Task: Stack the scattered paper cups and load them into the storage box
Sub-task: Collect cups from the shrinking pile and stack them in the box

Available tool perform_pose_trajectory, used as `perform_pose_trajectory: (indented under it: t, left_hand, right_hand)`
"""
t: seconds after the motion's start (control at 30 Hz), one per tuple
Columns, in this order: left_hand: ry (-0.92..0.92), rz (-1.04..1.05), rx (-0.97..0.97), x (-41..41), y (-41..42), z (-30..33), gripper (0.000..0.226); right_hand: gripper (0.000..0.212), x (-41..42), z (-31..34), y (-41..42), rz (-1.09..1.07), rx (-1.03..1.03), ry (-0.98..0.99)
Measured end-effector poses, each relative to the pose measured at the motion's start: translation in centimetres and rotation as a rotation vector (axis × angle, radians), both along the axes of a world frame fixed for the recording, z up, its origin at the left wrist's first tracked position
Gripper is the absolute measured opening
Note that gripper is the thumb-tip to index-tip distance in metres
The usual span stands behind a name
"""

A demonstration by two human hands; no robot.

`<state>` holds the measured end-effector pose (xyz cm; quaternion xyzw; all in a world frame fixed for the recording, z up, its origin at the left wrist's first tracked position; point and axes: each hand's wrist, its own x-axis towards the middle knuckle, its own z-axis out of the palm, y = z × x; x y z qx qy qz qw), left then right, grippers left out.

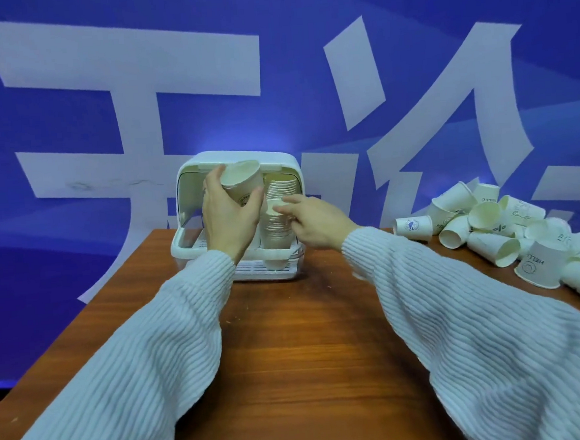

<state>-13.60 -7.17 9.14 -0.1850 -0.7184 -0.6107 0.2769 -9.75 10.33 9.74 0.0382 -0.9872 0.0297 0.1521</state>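
Note:
A white storage box (194, 240) with its lid raised stands at the far edge of the wooden table (300, 339). Inside it, two stacks of paper cups (281, 189) stand upright on the right side. My left hand (228, 217) grips a single paper cup (241, 182), tilted with its mouth up, in front of the box opening. My right hand (311, 220) reaches to the nearer stack (275, 227), its fingertips touching that stack's top rim. A pile of scattered paper cups (509, 228) lies on the table at the far right.
A blue wall with large white characters (135, 93) rises right behind the table. The table's left edge (98, 295) runs diagonally beside a blue floor. Bare wood lies between my sleeves.

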Motion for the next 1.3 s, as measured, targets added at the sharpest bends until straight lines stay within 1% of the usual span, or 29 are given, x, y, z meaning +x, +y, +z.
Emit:
perform_pose_trajectory:
  t: [0.1,0.17,0.27,0.33,0.37,0.43,0.5,0.6,0.7,0.77,0.83,0.9,0.97,1.07,1.13,1.23,1.3]
  left_hand:
    - [0.040,-0.025,-0.003,-1.2,1.3,1.3,0.070]
    - [0.081,-0.028,-0.056,-1.8,2.2,1.6,0.068]
    - [0.124,-0.046,-0.141,-2.1,3.5,0.9,0.068]
    - [0.126,-0.044,-0.253,-2.2,4.3,-0.2,0.068]
    - [0.123,-0.017,-0.353,-2.5,4.5,-0.8,0.068]
    - [0.106,0.102,-0.604,-2.8,4.7,-2.2,0.069]
    - [0.070,0.180,-0.761,-2.9,4.2,-3.3,0.076]
    - [0.075,0.179,-0.839,-2.7,3.5,-3.9,0.087]
    - [0.073,0.185,-0.917,-2.4,3.5,-3.1,0.091]
    - [0.096,0.204,-0.923,-1.6,4.3,-2.5,0.089]
    - [0.201,0.186,-0.848,0.0,5.7,-2.4,0.079]
    - [0.307,0.085,-0.767,2.4,8.2,-2.9,0.069]
    - [0.356,-0.038,-0.757,5.0,11.2,-4.0,0.064]
    - [0.339,-0.212,-0.736,9.2,16.4,-6.0,0.052]
    - [0.304,-0.290,-0.721,11.6,19.4,-7.0,0.051]
    - [0.307,-0.402,-0.738,14.7,23.7,-7.8,0.054]
    - [0.308,-0.471,-0.768,16.3,25.9,-8.3,0.057]
  right_hand:
    - [0.049,0.8,-1.2,0.2,-0.021,-0.224,0.205]
    - [0.045,1.5,-1.8,0.6,-0.032,-0.284,0.246]
    - [0.041,2.4,-2.2,1.6,-0.056,-0.244,0.214]
    - [0.040,3.0,-2.6,2.3,-0.067,-0.216,0.198]
    - [0.040,3.2,-2.8,2.6,-0.076,-0.208,0.194]
    - [0.039,3.7,-3.2,3.3,-0.098,-0.206,0.195]
    - [0.038,4.2,-3.5,3.9,-0.115,-0.208,0.195]
    - [0.037,4.8,-4.1,4.6,-0.133,-0.218,0.193]
    - [0.036,5.6,-4.3,4.9,-0.141,-0.232,0.192]
    - [0.036,6.4,-4.1,5.2,-0.147,-0.242,0.196]
    - [0.037,7.5,-3.9,5.8,-0.161,-0.259,0.196]
    - [0.037,9.0,-3.7,6.9,-0.192,-0.279,0.194]
    - [0.038,10.6,-3.6,8.4,-0.241,-0.312,0.184]
    - [0.045,14.3,-4.0,11.6,-0.362,-0.350,0.159]
    - [0.049,17.0,-4.8,14.4,-0.437,-0.354,0.158]
    - [0.042,21.5,-5.9,19.2,-0.613,-0.412,0.196]
    - [0.036,24.2,-6.4,22.2,-0.778,-0.436,0.287]
